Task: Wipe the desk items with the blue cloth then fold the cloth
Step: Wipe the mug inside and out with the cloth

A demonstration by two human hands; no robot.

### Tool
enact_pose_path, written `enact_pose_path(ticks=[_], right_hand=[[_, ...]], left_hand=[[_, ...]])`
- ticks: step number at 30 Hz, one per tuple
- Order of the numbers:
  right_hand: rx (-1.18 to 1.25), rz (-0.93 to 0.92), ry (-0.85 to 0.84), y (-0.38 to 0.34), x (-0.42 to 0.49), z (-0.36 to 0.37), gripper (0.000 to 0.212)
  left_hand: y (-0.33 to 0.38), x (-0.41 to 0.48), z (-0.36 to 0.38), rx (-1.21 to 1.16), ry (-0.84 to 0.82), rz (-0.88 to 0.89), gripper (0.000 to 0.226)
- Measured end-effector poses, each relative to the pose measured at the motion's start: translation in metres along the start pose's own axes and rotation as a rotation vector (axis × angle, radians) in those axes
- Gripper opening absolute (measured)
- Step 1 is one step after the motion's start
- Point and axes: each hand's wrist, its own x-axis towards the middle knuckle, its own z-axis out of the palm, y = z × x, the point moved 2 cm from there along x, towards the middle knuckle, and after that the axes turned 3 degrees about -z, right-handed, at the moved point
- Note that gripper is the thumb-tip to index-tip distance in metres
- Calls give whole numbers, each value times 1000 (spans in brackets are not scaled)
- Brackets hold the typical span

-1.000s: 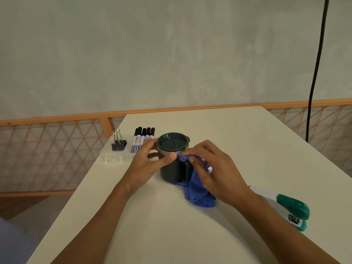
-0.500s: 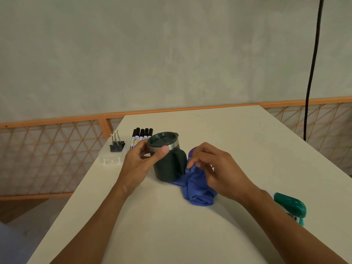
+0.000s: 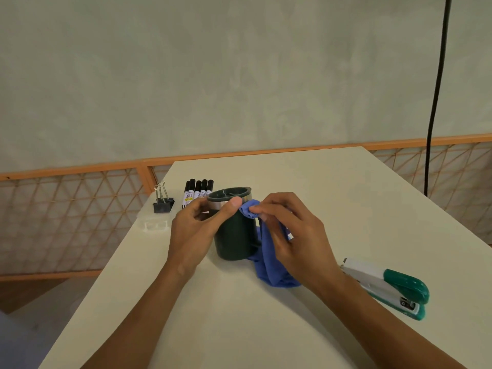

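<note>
While the left hand (image 3: 197, 230) wraps its thumb and fingers round the shiny metal band up near the rim of the mug (image 3: 234, 235), the right hand (image 3: 295, 235) pinches a bunched bit of the blue cloth (image 3: 269, 267) against the mug's upper right side, right next to the left thumb. So both hands are busy, one gripping the mug and one gripping the cloth.

Room-wise, the tabletop (image 3: 319, 187) has a big bare stretch behind and to the right of the mug, running out to the far edge and the right edge. There's more bare surface on the near side of the mug, between the two forearms. Left of the mug it gets tight, since the tabletop's left edge cuts in diagonally.

- The mug is a dark green cylinder with a matching lid, base on the tabletop. Its handle side is mostly hidden by the cloth.
- The cloth is thin, soft and wrinkly. It hangs down from the pinch and heaps up at the mug's right foot, under the right palm.
- Five markers (image 3: 198, 191) with black caps and white labelled barrels lie side by side just behind-left of the mug.
- A black binder clip (image 3: 163, 202) with its wire arms up sits on a clear plastic box (image 3: 154, 222) further left, near that left edge.
- A teal and white stapler (image 3: 386, 286) lies well to the right of the mug and nearer, beside the right forearm.

The tabletop looks smooth, cream and matte.
</note>
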Motion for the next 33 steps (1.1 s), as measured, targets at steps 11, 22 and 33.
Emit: enact_pose_path(ticks=[11,22,33], right_hand=[[-22,-46,24,-1,-10,6,27],[-179,-51,-13,7,-19,18,28],[-240,351,-72,-9,-5,29,28]], left_hand=[[11,-6,-3,-251,103,-211,37],[21,-14,-3,-266,133,-268,43],[23,-39,12,39,375,74,76]])
